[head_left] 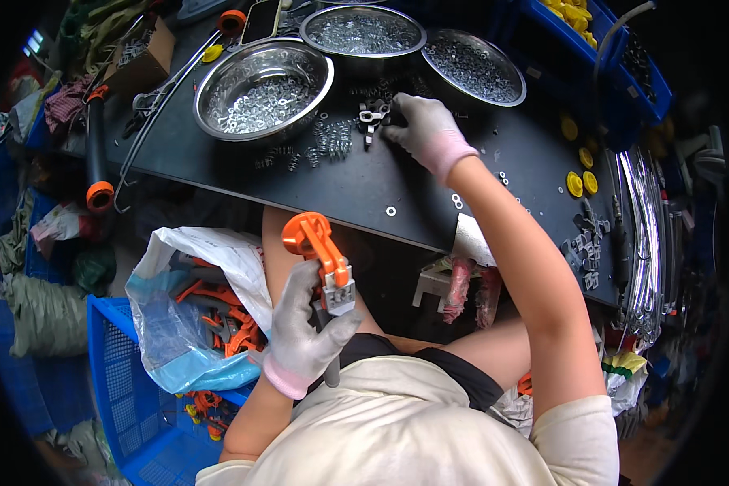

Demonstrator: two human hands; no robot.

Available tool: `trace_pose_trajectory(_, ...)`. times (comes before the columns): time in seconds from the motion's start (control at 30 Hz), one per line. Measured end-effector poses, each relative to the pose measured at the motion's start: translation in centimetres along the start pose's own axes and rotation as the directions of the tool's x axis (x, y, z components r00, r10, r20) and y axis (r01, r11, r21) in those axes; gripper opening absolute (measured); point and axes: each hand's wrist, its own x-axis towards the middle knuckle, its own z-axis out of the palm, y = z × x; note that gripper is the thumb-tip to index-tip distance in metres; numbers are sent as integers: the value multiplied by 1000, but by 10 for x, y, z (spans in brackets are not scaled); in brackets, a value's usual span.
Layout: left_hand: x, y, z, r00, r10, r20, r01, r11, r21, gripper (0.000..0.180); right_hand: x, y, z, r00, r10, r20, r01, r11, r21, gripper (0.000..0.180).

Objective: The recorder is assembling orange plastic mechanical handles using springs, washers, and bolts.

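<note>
My left hand (306, 328), in a grey-and-pink glove, is closed around an orange clamp-like tool (322, 247) above my lap. The tool has a round orange pad at its upper end, a metal block in the middle and a grey handle hanging below the palm. My right hand (421, 130), gloved alike, reaches over the black table. Its thumb and forefinger are apart, beside a small cluster of metal clips (371, 117); whether they touch it I cannot tell. Left of the clips lie several small coil springs (330, 138).
Metal bowls of small parts stand behind: washers (263, 105) in the left one, more pieces in the middle bowl (363, 32) and right bowl (474, 69). A plastic bag (170, 267) of orange parts rests in a blue crate (113, 356). Metal rods (640, 243) lie at right.
</note>
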Motion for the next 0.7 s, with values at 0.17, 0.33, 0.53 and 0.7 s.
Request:
trace_pose_trajectory(0.17, 2, -18, -13, 998, -65, -2, 65, 998, 23, 75, -32, -7, -21, 937, 273, 219, -312, 935, 169, 37)
trace_pose_trajectory(0.33, 9, -11, -3, 1000, 13, -11, -10, 983, 185, 56, -47, 12, -34, 998, -70, 10, 68, 992, 110, 29)
trace_pose_trajectory(0.53, 16, 2, 2, 996, -95, 0, 92, 964, 250, 58, -33, 39, -23, 888, -433, 154, 389, 887, 251, 31)
trace_pose_trajectory(0.7, 30, 9, 4, 927, 329, 179, -356, 629, 691, 64, -83, -31, -60, 924, -381, -8, 299, 712, 635, 22)
